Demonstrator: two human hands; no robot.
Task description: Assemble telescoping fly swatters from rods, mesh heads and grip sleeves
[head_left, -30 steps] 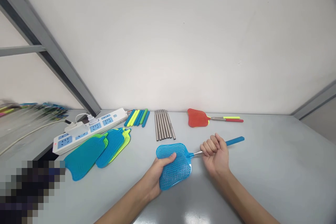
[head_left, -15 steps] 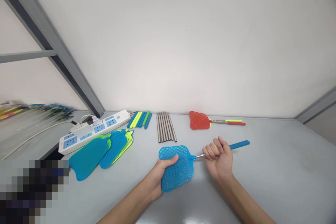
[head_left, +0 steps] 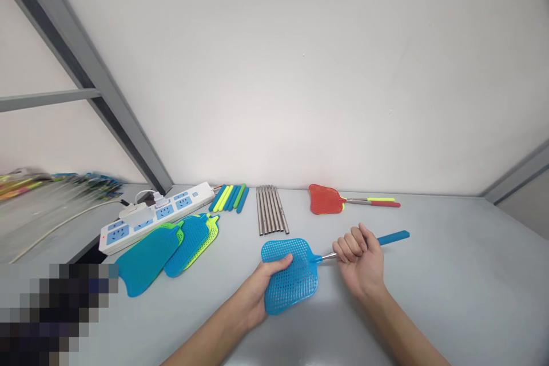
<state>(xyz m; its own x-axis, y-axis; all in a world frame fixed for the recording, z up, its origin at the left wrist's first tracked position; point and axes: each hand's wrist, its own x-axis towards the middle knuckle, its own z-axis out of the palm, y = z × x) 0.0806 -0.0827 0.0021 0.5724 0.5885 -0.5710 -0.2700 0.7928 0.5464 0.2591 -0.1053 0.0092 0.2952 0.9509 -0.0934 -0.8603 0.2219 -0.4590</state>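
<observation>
A blue fly swatter (head_left: 295, 280) with a perforated head is held across both hands above the table. My left hand (head_left: 261, 289) grips the left edge of the head, thumb on top and fingers behind it. My right hand (head_left: 360, 260) is wrapped round the metal shaft near the blue handle (head_left: 395, 237), which sticks out to the right. Behind them lie several metal rods (head_left: 271, 211) side by side. A red swatter head (head_left: 326, 199) lies farther back, with a yellow and a red handle (head_left: 385, 203) to its right.
At left, blue and yellow-green swatter heads (head_left: 148, 260) overlap in front of a white power strip (head_left: 201, 197). Blue, yellow and green handle sleeves (head_left: 231, 199) lie beside the strip. Wrapped items (head_left: 81, 197) sit far left. A white wall (head_left: 326, 80) stands behind the grey table (head_left: 450, 274).
The view has shifted slightly. Both hands keep their grip on the blue fly swatter, and I see no other clear movement.
</observation>
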